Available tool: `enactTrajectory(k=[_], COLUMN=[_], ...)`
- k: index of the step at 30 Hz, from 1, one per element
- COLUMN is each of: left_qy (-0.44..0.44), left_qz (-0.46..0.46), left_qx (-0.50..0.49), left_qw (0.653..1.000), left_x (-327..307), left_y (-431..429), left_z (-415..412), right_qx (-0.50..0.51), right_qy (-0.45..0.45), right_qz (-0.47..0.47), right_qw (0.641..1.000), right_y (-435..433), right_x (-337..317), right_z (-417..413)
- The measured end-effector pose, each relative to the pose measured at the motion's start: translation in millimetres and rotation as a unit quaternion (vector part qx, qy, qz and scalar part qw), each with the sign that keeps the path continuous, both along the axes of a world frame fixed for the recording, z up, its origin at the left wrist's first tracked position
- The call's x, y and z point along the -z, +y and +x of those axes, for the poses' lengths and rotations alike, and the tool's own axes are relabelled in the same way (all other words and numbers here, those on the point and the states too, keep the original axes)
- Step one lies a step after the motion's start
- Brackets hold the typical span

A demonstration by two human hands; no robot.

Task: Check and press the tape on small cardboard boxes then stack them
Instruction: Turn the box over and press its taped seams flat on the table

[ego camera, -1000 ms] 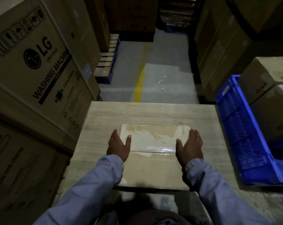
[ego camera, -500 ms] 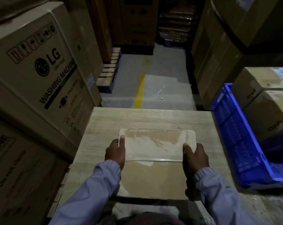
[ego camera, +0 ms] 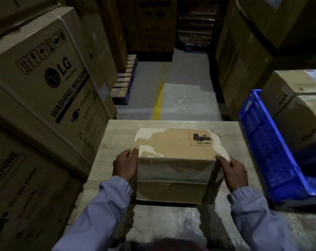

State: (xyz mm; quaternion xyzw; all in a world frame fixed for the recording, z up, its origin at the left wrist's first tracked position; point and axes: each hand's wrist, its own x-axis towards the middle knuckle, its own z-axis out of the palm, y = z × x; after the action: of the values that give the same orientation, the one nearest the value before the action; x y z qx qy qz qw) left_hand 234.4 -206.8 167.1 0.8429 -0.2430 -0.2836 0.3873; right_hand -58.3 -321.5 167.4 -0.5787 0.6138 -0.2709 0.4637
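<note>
Gripping cardboard box [ego camera: 175, 171], left hand [ego camera: 125, 165], right hand [ego camera: 232, 172]

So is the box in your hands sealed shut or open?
Shut: no flaps stand up on the small box, and glossy tape crosses the seam on its near face.

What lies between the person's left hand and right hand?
In the head view, the small brown cardboard box with a UN 3481 label fills the gap; the left hand and the right hand each grip a near top corner.
</note>
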Motion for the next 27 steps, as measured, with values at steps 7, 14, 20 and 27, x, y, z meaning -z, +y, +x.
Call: enactTrajectory(k=[7,14,20,27], left_qy=[-0.042,-0.124,-0.319,-0.318], left_qz=[0.008,-0.018,0.024,0.086], left_qx=[0.019,0.090,0.279,0.348], left_qw=[0.999,0.988,0.905,0.878], left_x=[25,24,27,18], left_y=[22,16,-13,-24], left_z=[-13,-14,-17,-19], right_qx=[-0.018,-0.057,-0.220,-0.302], right_qy=[0.021,0.108,0.324,0.383], right_qz=[-0.034,-0.064,-0.272,-0.282], right_qw=[0.999,0.990,0.879,0.826], right_y=[13,11,7,17], right_x=[22,28,15,23], right_z=[-5,8,40,64])
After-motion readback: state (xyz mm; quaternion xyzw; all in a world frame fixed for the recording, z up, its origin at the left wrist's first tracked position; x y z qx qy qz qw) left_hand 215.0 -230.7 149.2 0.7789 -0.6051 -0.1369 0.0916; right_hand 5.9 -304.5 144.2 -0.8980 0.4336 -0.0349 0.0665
